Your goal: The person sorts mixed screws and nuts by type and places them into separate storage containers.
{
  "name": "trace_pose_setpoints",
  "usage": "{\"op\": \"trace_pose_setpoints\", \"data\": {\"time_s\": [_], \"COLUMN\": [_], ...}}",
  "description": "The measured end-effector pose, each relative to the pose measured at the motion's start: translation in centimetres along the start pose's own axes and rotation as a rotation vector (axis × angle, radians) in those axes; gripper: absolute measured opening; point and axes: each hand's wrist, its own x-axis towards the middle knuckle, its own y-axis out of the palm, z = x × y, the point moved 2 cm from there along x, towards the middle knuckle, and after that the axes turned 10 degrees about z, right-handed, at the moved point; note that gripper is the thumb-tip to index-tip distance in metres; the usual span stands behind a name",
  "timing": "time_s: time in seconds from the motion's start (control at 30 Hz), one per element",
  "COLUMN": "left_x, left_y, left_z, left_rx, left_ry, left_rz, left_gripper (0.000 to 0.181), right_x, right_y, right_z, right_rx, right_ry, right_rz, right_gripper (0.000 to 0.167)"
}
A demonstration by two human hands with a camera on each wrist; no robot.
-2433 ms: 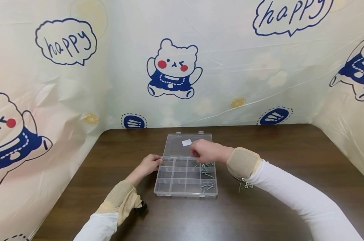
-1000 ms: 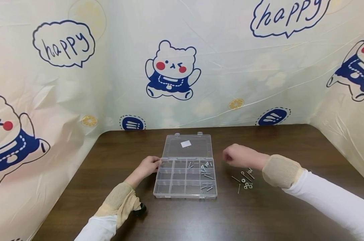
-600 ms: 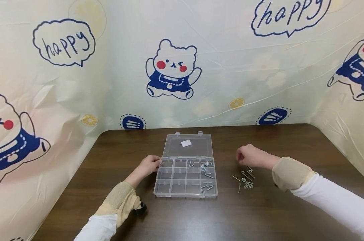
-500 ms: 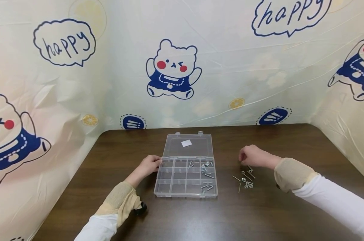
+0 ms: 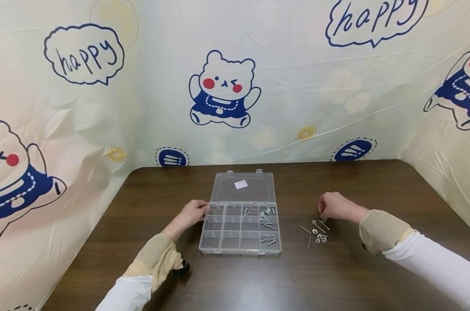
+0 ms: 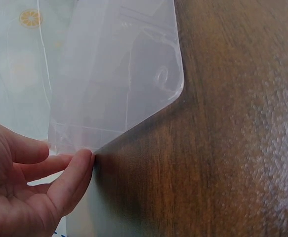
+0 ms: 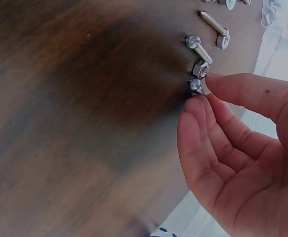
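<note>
A clear compartment box [image 5: 239, 251] lies on the table with its lid [image 5: 224, 188] folded back. My left hand [image 5: 192, 212] holds the box's left side near the hinge; in the left wrist view its thumb and fingertips meet the plastic corner. My right hand [image 5: 336, 206] reaches down at the far end of a loose pile of screws and nuts. In the right wrist view, thumb and fingertips stand slightly apart around a small screw [image 7: 195, 85], beside a hex nut [image 7: 200, 69]. More screws [image 5: 268, 241] lie in the box's right column, and a few in the back compartment beside it.
The pile [image 5: 319, 238] sits right of the box, with one screw [image 5: 309, 242] slightly apart. A white label [image 5: 240, 184] is on the lid. A dark object [image 5: 182, 268] shows by the left wrist. A printed cloth [image 5: 219, 142] hangs behind the brown table [image 5: 235, 285].
My right hand has moved from over the box's back compartments rightward, then down to the pile. A couple of screws now show in the back compartment. The left hand stays put.
</note>
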Motion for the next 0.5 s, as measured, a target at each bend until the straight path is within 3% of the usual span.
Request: {"op": "trace_pose_setpoints", "data": {"time_s": [0.27,0.5], "left_x": [-0.02,0.12], "left_y": [-0.02,-0.08], "left_z": [-0.04,0.18], "left_rx": [0.008,0.003], "left_ry": [-0.002,-0.013], "left_rz": [0.004,0.002], "left_gripper": [0.029,0.03], "right_x": [0.12,0.32], "right_y": [0.26,0.47], "right_z": [0.08,0.16], "right_rx": [-0.001,0.017], "right_ry": [-0.006,0.045], "right_rz": [-0.012,0.007], "right_gripper": [0.013,0.013]}}
